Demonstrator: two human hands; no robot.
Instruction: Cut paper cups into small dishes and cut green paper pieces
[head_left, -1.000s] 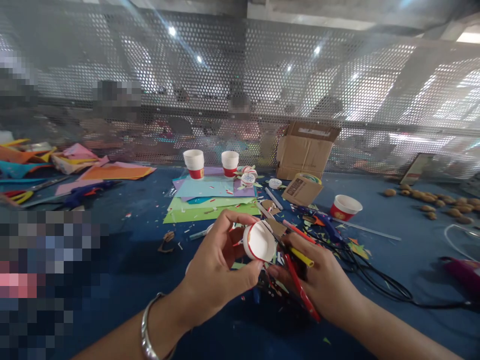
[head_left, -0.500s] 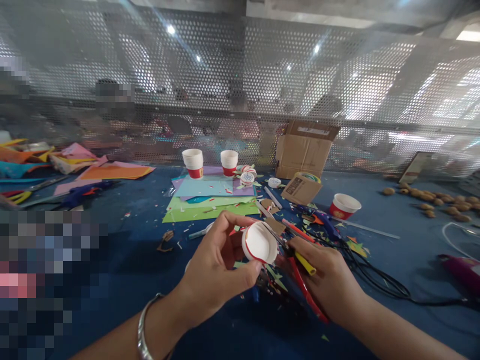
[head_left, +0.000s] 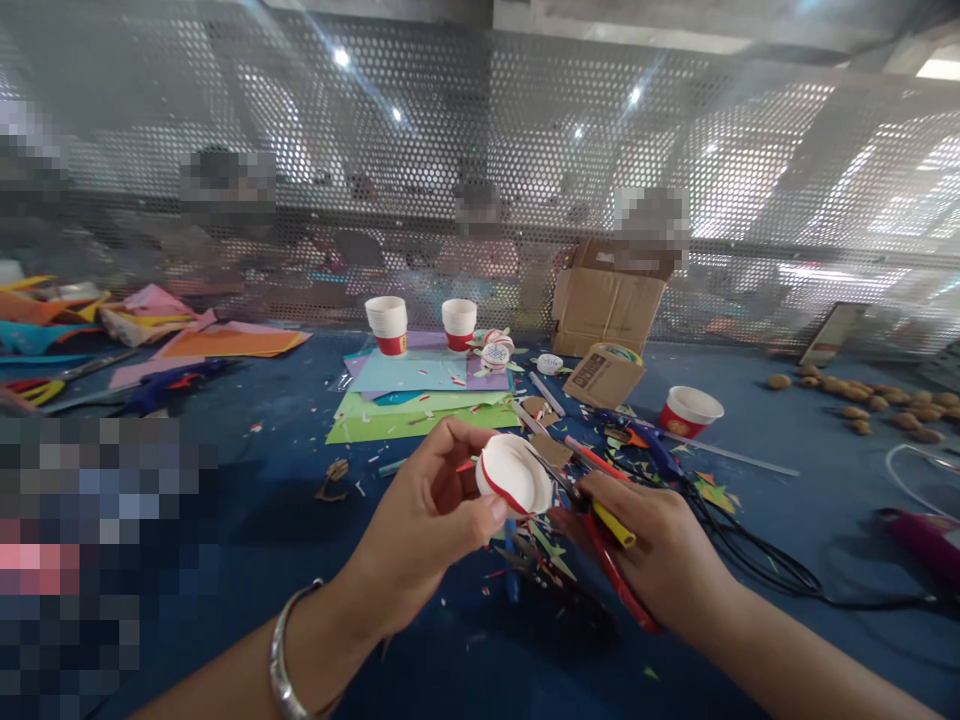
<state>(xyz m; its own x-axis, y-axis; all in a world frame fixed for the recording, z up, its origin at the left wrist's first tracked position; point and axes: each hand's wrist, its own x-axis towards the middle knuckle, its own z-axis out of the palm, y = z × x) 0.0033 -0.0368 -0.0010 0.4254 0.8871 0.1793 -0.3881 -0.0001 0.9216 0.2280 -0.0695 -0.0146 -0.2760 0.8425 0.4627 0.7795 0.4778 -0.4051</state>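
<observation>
Between the thumb and fingers of my left hand [head_left: 439, 510] is the cut-down bottom of a white paper cup [head_left: 517, 475], its inside turned up toward me and a red strip along its near edge. My right hand [head_left: 649, 540] is closed around scissors [head_left: 611, 560] with red and yellow handles. The scissors' blades point up and left, right beside the cup's right rim; whether they touch it I cannot tell. Below both hands lie paper scraps [head_left: 551, 550] and a dark tool with a blue part, half in shadow.
Stacked paper cups [head_left: 386, 325] stand behind coloured paper sheets [head_left: 420, 425]. Right of them are a cardboard box [head_left: 611, 300], a blue glue gun [head_left: 660, 455] with black cable [head_left: 765, 560], a single cup [head_left: 690, 412] and walnut-like balls [head_left: 877, 395]. Orange paper [head_left: 232, 342] lies at left.
The cup bottom has shifted slightly left and up, tilting in my left hand so more of its red edge shows. My right hand with the scissors has barely moved.
</observation>
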